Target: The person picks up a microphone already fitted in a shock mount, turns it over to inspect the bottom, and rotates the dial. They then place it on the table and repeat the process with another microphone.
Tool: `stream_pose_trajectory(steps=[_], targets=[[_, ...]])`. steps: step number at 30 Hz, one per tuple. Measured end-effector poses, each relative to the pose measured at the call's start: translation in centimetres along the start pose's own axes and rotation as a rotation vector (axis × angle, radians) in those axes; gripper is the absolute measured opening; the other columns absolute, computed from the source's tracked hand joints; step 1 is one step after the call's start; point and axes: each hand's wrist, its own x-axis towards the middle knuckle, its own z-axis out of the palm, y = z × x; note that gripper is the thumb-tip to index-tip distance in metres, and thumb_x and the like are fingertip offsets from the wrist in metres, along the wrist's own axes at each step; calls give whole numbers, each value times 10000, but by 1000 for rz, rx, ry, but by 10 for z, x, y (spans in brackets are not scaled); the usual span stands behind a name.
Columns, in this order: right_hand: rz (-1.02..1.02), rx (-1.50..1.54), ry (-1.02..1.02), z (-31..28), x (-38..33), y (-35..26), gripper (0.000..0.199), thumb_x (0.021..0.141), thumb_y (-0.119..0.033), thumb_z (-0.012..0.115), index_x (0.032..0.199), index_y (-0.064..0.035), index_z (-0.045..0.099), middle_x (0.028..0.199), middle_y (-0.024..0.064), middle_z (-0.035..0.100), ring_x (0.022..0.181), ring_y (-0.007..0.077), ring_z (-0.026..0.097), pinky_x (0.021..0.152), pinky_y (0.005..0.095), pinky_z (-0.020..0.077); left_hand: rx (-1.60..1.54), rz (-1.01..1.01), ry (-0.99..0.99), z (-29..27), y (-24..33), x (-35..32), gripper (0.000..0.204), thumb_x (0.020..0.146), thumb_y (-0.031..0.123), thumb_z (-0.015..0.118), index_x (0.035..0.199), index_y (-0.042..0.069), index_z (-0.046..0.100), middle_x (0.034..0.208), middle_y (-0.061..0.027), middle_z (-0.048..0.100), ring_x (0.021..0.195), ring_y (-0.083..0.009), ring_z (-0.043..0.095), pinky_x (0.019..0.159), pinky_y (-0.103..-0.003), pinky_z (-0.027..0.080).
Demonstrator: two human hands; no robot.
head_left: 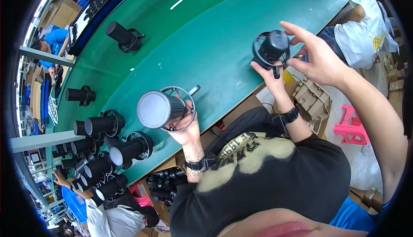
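In my left hand [189,133] is a dark grey microphone [155,110] in a ring-shaped shock mount, its round flat end facing left. My fingers pass through and around the ring. Farther right, my right hand [274,79] supports a second black microphone [274,44] in a similar mount from below. A co-worker's hand [320,56] reaches in from the right, with thumb and fingertips at that mount's ring, seemingly touching it. My right fingers are partly hidden behind the mount. Black straps circle both my wrists.
Several black microphones in mounts [129,151] crowd the left of the green table [215,43]. One more microphone [120,33] lies farther back on the green surface. A grey post [47,141] crosses at left. Cardboard trays [312,97] and a pink stool [352,127] stand right.
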Motion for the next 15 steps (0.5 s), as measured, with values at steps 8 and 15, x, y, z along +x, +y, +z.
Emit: stream_pose_trajectory(steps=[8,15], targets=[[-30,547,322,139,142,48,675,679,-232,817,1235,-49,482,1147,136,575,1040,212,565,859,341,468,140,110,100,2,7,-12,557,902,466,537,1359,161,444,1314,-154,527,1007,-322,606,692,-381,560],[-127,-43,618,48,309,56,548,650,-241,781,1121,-66,561,1020,166,570,971,307,584,848,388,488,208,132,-53,-12,20,-11,593,901,512,509,1361,145,437,1306,-150,531,1001,-342,602,686,-379,562]])
